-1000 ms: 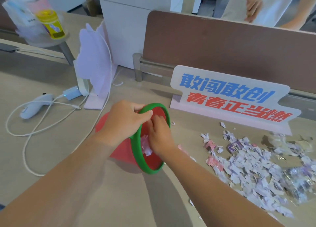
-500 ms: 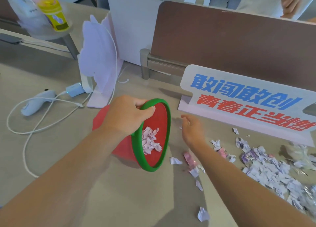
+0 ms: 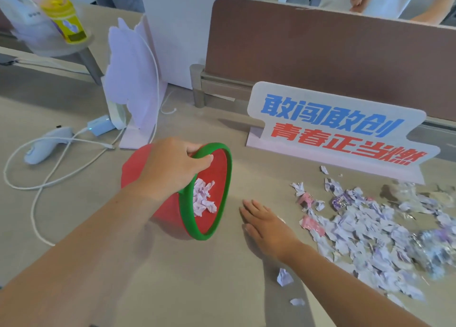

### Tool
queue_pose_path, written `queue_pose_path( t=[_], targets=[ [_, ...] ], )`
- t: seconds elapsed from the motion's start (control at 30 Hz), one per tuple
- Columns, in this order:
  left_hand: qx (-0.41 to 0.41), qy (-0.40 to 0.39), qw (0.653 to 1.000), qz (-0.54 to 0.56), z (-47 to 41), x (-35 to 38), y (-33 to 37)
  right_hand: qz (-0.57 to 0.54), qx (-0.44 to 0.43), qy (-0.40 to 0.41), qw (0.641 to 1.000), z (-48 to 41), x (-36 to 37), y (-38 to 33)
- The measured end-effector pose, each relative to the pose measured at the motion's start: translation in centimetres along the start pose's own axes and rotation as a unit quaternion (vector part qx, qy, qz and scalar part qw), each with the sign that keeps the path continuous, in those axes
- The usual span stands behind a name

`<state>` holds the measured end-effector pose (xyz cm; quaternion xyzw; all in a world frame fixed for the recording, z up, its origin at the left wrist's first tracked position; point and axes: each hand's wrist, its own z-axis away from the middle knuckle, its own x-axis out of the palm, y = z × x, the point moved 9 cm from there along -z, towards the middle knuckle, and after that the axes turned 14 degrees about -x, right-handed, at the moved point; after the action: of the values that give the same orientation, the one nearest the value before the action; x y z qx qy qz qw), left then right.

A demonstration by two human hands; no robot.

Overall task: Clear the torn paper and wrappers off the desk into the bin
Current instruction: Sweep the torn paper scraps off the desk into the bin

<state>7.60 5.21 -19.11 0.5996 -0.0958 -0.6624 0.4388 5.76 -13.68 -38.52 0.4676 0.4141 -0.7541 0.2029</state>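
Observation:
A small red bin with a green rim point(image 3: 223, 203) lies tipped on its side on the desk, its mouth facing right, with torn paper scraps point(image 3: 203, 199) inside. My left hand point(image 3: 170, 169) grips the top of the rim. My right hand point(image 3: 267, 224) lies flat on the desk just right of the bin's mouth, fingers together and pointing toward the bin; a bit of paper shows at its edge. A wide heap of torn white and purple paper and clear and pink wrappers point(image 3: 375, 230) covers the desk to the right. Loose scraps point(image 3: 283, 277) lie near my right forearm.
A white sign with blue and red lettering point(image 3: 340, 132) stands behind the heap. A pale cut-out stand point(image 3: 133, 80), a white cable point(image 3: 49, 176) and a handheld device point(image 3: 47, 144) lie at the left. A brown partition point(image 3: 320, 50) borders the desk; another person stands beyond it.
My right hand came out of the bin, swung right, and now lies flat on the desk beside its mouth. Scraps that lay there are now out of sight. My left hand kept the bin tipped.

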Motion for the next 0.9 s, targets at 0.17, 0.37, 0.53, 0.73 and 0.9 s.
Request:
queue_pose_path(
  t=[0.17,0.37,0.53,0.73,0.9],
  targets=[
    [0.015,0.001,1.0,-0.013,2.0,0.6,-0.3,-0.018,-0.002,0.035,0.999,4.2,-0.7,-1.2],
    [0.037,0.001,0.999,-0.021,3.6,1.6,-0.4,-0.003,0.051,0.041,0.998,9.1,1.8,-0.8],
    [0.054,0.002,0.998,-0.038,4.6,3.0,-0.3,0.04,0.082,0.114,0.989,9.4,2.5,-0.9],
    [0.071,0.003,0.997,-0.031,5.1,3.9,0.3,0.053,0.1,0.306,0.945,10.0,-0.6,0.0],
    [0.08,-0.002,0.996,-0.038,5.3,4.4,1.4,0.059,0.144,0.332,0.931,8.8,-2.5,1.5]
  ],
)
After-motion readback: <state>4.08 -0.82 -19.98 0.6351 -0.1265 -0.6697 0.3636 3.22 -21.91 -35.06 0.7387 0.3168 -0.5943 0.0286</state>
